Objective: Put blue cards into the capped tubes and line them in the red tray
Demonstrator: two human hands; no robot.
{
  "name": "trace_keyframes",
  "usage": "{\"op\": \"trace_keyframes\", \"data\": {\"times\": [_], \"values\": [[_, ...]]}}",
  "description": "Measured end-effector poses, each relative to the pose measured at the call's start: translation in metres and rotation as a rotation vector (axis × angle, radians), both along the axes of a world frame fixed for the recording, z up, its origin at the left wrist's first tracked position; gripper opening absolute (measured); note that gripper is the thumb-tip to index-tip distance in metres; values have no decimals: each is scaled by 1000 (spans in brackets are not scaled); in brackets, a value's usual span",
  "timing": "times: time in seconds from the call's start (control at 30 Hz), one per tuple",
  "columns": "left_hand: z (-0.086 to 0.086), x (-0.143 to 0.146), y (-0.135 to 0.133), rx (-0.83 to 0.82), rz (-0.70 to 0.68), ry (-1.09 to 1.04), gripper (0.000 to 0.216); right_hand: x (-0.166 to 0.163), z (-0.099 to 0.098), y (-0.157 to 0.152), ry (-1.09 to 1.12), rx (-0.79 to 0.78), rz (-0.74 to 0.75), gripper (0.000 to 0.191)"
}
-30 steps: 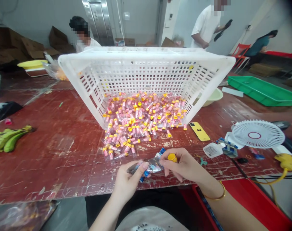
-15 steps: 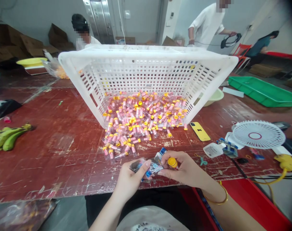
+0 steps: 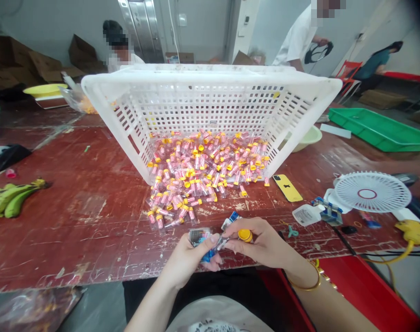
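Observation:
Near the table's front edge, my left hand [image 3: 191,253] is closed on a clear plastic packet [image 3: 206,246] with blue and dark print. My right hand [image 3: 256,242] pinches the packet's right end between thumb and fingertips. Tucked in that same hand is a yellow-capped tube [image 3: 245,235], its cap facing up and its body mostly hidden by my fingers. A small blue-and-white piece [image 3: 231,220] shows just beyond my right fingertips; whether it belongs to the packet I cannot tell. Ahead of my hands lies a heap of clear tubes [image 3: 196,177] with pink contents and yellow caps.
A white plastic basket [image 3: 213,74] lies on its side, tubes spilling from its mouth. To the right are a yellow phone [image 3: 287,188], a white fan [image 3: 367,192] and a green tray [image 3: 379,131]. Bananas [image 3: 14,197] lie left. Several people are beyond the table.
My hands have shifted slightly and the packet has turned, showing more of its dark print at the left. A person in white at the back has moved the dark looped object leftward.

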State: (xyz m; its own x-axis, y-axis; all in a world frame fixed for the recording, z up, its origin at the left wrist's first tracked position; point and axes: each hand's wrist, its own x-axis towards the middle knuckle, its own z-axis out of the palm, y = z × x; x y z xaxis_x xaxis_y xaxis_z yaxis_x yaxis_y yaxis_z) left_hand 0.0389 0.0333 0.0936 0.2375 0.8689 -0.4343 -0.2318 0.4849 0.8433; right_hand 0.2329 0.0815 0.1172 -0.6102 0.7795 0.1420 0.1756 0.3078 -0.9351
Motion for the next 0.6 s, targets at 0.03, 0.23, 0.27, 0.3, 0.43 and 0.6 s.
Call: {"op": "trace_keyframes", "data": {"times": [0.03,0.23,0.27,0.3,0.43,0.6], "values": [[0,0,0,-39,-7,-25,35,0,1,0,4,24,14,11],[-1,0,-2,-156,43,-85,37,4,0,0,-52,43,77,11],[-2,-1,-2,-157,52,-63,39,4,0,0,-51,30,84,12],[-3,-2,-2,-133,67,-28,43,4,-1,0,-48,12,86,13],[-4,-5,-2,137,151,124,51,4,-4,-1,-41,-80,69,15],[-2,0,-3,132,62,152,35,3,-12,-4,24,-164,23,16]]}}
